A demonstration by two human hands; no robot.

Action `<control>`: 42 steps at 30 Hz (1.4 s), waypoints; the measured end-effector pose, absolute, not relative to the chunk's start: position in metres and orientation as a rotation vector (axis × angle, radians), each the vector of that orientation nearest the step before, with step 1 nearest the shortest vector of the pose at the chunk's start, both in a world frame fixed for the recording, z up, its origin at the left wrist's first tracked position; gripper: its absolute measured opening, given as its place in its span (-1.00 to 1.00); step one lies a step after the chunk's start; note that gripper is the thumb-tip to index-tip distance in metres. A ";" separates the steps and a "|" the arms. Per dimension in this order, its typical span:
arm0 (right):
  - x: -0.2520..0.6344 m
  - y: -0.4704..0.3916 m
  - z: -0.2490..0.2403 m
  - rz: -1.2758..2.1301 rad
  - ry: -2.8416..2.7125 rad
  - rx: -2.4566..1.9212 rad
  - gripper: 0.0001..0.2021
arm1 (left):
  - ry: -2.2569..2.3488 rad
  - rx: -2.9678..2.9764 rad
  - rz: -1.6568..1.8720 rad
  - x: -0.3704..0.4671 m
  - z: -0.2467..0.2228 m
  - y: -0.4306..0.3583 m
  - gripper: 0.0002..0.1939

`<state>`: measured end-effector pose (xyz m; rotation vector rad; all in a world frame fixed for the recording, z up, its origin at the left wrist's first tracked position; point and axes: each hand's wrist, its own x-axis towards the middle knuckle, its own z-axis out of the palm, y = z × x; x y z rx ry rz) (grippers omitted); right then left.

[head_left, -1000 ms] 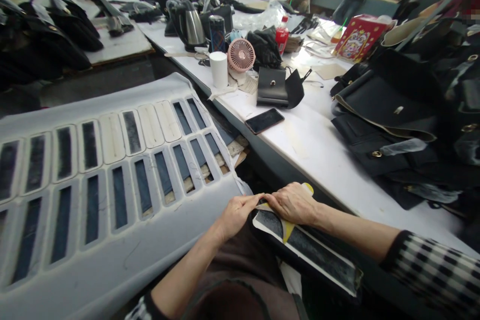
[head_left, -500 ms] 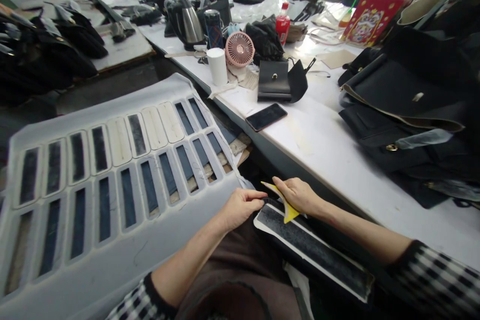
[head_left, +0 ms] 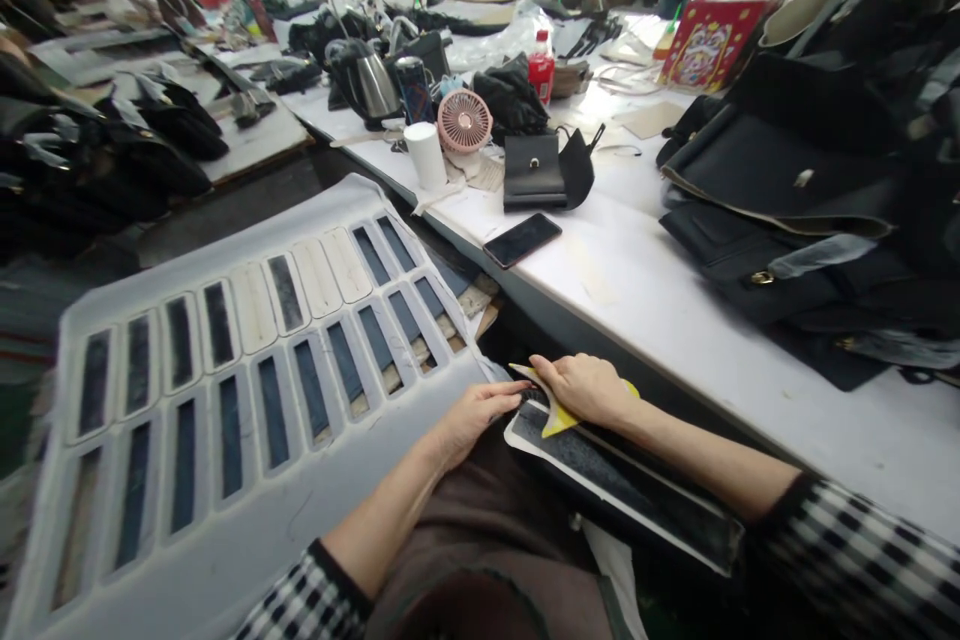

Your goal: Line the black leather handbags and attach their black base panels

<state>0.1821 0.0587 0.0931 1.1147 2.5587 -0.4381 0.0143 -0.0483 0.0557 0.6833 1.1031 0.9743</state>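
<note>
My right hand (head_left: 592,390) is closed around a curved, flat yellow-and-cream piece (head_left: 559,417), its pointed end sticking out past the thumb. The piece meets the upper end of a long black panel with a white border (head_left: 622,480), which lies slanted over my lap. At that same end, my left hand (head_left: 480,415) has its fingers nearly straight and pressed together, gripping the black edge between fingers and thumb. To the left lies a grey sheet (head_left: 247,560) with rows of long slots. Some slots are framed or covered by cream strips (head_left: 253,308).
On the white table (head_left: 637,290) are a phone (head_left: 523,240), a small black bag (head_left: 534,175), a pink fan (head_left: 465,120), a white cylinder (head_left: 426,156) and a kettle (head_left: 367,85). Black bags (head_left: 780,170) are piled at right. A red box (head_left: 705,40) stands behind.
My right hand has shifted slightly left along the panel's end with the yellow piece. The fingers of my left hand have straightened from a pinch. The whole view has turned a little.
</note>
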 end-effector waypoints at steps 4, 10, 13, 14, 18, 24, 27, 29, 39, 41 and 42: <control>0.210 0.064 0.093 -0.497 2.465 1.253 -0.51 | 1.181 0.687 0.922 0.011 0.060 -0.044 -0.54; 0.237 0.067 0.096 -0.802 2.336 1.528 -0.35 | 1.196 0.735 0.868 0.010 0.061 -0.040 -0.53; 0.244 0.072 0.089 -0.958 2.261 1.651 -0.30 | 1.182 0.720 0.862 0.007 0.060 -0.039 -0.51; 0.247 0.073 0.085 -0.985 2.250 1.672 -0.31 | 1.185 0.722 0.853 0.007 0.060 -0.038 -0.51; 0.255 0.082 0.071 -1.020 2.251 1.657 -0.34 | 1.234 0.770 0.786 0.010 0.064 -0.029 -0.55; 0.257 0.091 0.065 -1.167 2.236 1.636 -0.31 | 1.281 0.816 0.734 0.022 0.061 -0.023 -0.54; 0.257 0.097 0.074 -1.215 2.268 1.623 -0.30 | 1.306 0.817 0.773 0.026 0.056 -0.024 -0.58; 0.261 0.099 0.089 -1.357 2.280 1.590 -0.30 | 1.300 0.785 0.801 0.028 0.054 -0.025 -0.58; 0.307 0.019 0.161 -2.576 1.544 1.658 -0.57 | 1.213 0.024 1.083 0.039 0.011 -0.079 -0.48; 0.302 -0.018 0.156 -2.765 1.372 1.750 -0.56 | 1.230 -0.126 0.989 0.042 -0.006 -0.091 -0.46; 0.295 -0.037 0.151 -2.849 1.285 1.744 -0.54 | 1.213 -0.162 0.934 0.045 -0.013 -0.093 -0.42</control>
